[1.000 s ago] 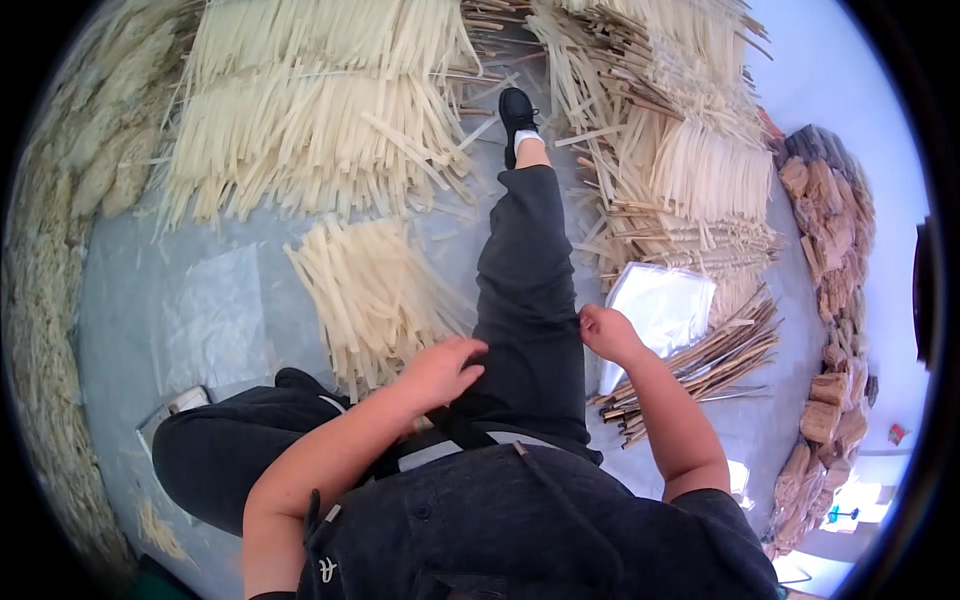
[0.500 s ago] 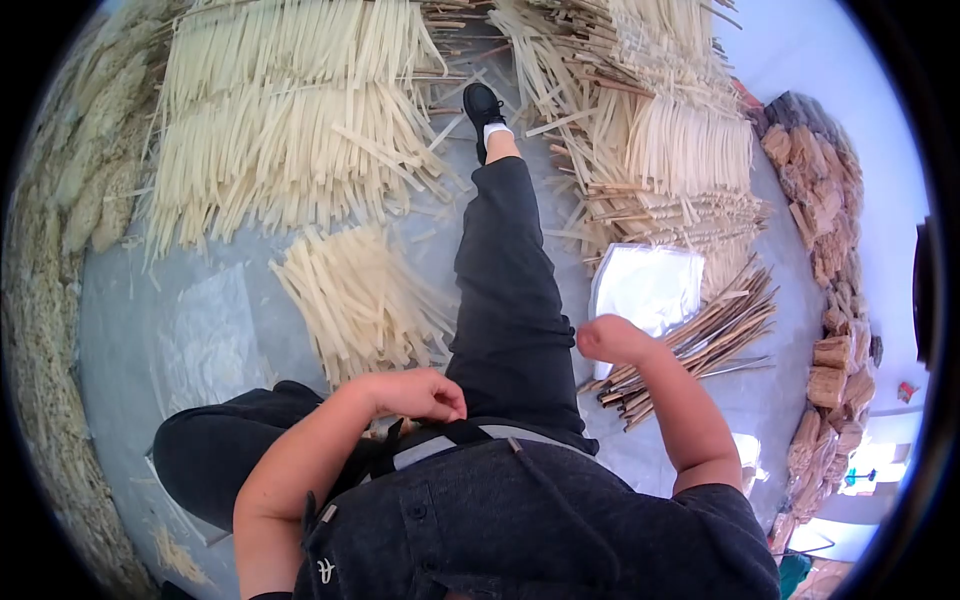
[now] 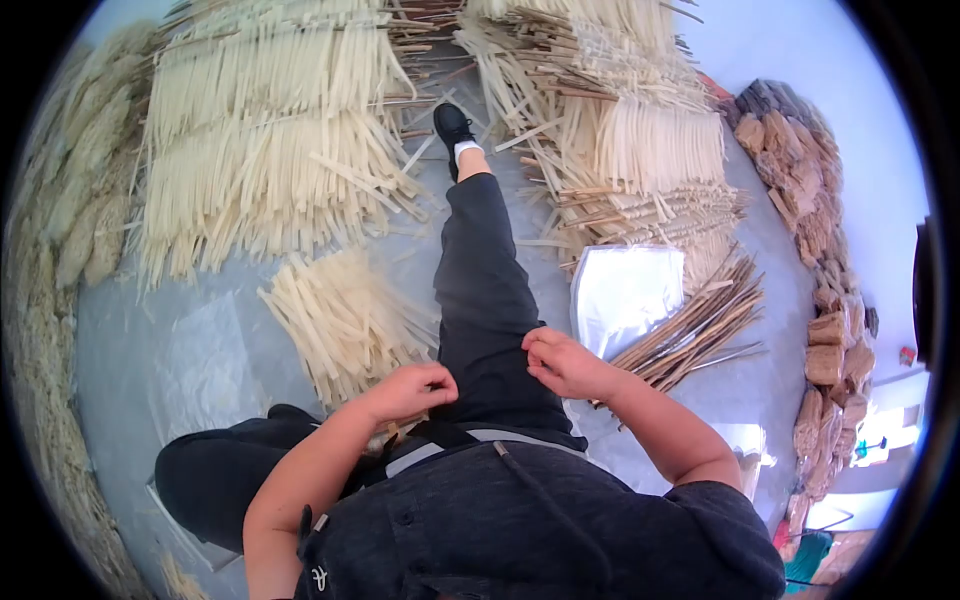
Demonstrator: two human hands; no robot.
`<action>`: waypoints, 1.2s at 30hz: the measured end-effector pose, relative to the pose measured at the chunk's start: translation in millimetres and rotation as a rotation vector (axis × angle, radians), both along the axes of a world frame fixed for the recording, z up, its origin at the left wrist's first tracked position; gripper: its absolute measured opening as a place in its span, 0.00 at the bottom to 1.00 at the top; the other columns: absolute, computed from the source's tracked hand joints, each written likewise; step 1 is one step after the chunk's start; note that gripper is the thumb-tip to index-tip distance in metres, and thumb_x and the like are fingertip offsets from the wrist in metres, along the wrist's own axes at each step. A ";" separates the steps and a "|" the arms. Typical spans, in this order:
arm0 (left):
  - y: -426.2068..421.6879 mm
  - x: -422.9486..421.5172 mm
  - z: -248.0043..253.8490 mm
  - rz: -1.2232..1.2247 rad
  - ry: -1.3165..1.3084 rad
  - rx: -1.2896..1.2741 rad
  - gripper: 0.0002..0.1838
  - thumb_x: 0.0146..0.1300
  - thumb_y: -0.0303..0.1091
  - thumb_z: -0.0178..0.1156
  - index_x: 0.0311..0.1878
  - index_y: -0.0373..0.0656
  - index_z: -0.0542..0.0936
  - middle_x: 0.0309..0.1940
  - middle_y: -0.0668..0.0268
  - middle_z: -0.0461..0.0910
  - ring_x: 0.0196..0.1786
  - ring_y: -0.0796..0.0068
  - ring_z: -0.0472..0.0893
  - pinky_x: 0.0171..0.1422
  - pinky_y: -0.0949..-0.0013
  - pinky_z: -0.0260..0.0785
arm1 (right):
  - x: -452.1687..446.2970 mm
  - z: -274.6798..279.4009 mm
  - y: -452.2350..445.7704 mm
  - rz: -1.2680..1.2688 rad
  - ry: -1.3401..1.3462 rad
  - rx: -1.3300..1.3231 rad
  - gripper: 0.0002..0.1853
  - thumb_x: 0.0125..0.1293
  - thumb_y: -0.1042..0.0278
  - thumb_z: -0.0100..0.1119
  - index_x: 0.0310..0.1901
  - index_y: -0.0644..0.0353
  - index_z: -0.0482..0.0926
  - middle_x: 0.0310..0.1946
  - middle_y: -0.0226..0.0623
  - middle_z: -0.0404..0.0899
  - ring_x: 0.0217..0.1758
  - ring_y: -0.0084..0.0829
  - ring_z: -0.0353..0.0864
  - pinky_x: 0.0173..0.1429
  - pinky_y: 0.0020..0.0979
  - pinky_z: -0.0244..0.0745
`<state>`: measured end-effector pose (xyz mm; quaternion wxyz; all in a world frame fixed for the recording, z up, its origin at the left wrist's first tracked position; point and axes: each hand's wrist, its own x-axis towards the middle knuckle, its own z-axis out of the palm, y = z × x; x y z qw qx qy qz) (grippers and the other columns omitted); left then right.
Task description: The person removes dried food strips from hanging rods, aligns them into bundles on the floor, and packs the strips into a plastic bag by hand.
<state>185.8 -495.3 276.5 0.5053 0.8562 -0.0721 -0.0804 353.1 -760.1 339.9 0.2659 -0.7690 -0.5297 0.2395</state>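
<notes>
My left hand (image 3: 412, 391) is above my lap, with its fingers bent in and the thumb against them. Whatever it may pinch is too small or hidden to name. Over the thigh of my outstretched leg (image 3: 485, 290) is my right hand (image 3: 568, 364), its fingers curled inward towards the left hand. I cannot make out anything between them. A loose pile of pale flat strips (image 3: 345, 315) lies on the floor just beyond my left hand. Beside my right hand are a bundle of thin brown sticks (image 3: 690, 325) and a shiny white plastic sheet (image 3: 625, 295).
Rows of pale strips (image 3: 265, 170) lie at the far left, and more strips with sticks (image 3: 660, 145) at the far right. Wrapped brown bundles (image 3: 825, 345) line the right wall. A heaped pale mass (image 3: 45, 300) runs along the left edge. Clear plastic (image 3: 208, 350) lies on the floor.
My right hand has moved left from beside the sticks to over my thigh, its fist loosening into curled fingers. My left hand has risen slightly, and the view has shifted a little.
</notes>
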 end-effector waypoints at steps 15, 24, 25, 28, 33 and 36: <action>125.0 -54.4 90.7 0.306 0.183 0.321 0.23 0.64 0.45 0.60 0.61 0.50 0.77 0.50 0.57 0.83 0.53 0.58 0.81 0.59 0.59 0.72 | -16.2 33.0 36.8 0.148 -0.169 -0.004 0.05 0.62 0.70 0.62 0.39 0.58 0.78 0.39 0.38 0.78 0.45 0.44 0.78 0.48 0.39 0.75; 223.6 -193.2 137.5 1.217 0.309 0.094 0.19 0.68 0.41 0.59 0.60 0.47 0.78 0.45 0.67 0.81 0.46 0.75 0.78 0.54 0.66 0.70 | -37.4 71.2 79.4 0.403 -0.180 0.009 0.07 0.64 0.68 0.59 0.41 0.59 0.79 0.38 0.41 0.80 0.43 0.44 0.80 0.47 0.40 0.75; 220.2 -191.1 139.4 1.211 0.303 0.090 0.19 0.68 0.41 0.59 0.60 0.47 0.78 0.45 0.67 0.81 0.46 0.75 0.78 0.54 0.66 0.70 | -39.3 73.3 82.6 0.396 -0.186 0.006 0.07 0.64 0.68 0.59 0.41 0.59 0.79 0.38 0.41 0.80 0.43 0.44 0.80 0.47 0.40 0.75; 208.6 -179.8 147.7 1.056 0.082 0.138 0.20 0.69 0.43 0.59 0.61 0.48 0.77 0.47 0.67 0.80 0.48 0.74 0.77 0.55 0.66 0.70 | -41.2 80.5 87.2 0.444 -0.185 0.012 0.08 0.64 0.68 0.59 0.42 0.60 0.79 0.38 0.40 0.80 0.44 0.44 0.79 0.48 0.40 0.75; 202.9 -174.0 151.3 0.855 0.271 0.174 0.21 0.68 0.44 0.60 0.62 0.50 0.77 0.46 0.67 0.81 0.46 0.74 0.76 0.55 0.66 0.70 | -29.6 80.6 86.2 0.445 -0.183 -0.052 0.08 0.63 0.71 0.60 0.43 0.61 0.80 0.40 0.40 0.82 0.46 0.44 0.81 0.51 0.39 0.76; 211.8 -171.5 144.6 0.872 0.201 0.201 0.21 0.68 0.44 0.60 0.62 0.50 0.77 0.46 0.67 0.81 0.46 0.75 0.76 0.54 0.66 0.71 | -14.9 88.8 92.4 0.431 -0.183 -0.076 0.08 0.62 0.70 0.61 0.42 0.62 0.80 0.41 0.41 0.82 0.47 0.45 0.80 0.52 0.39 0.76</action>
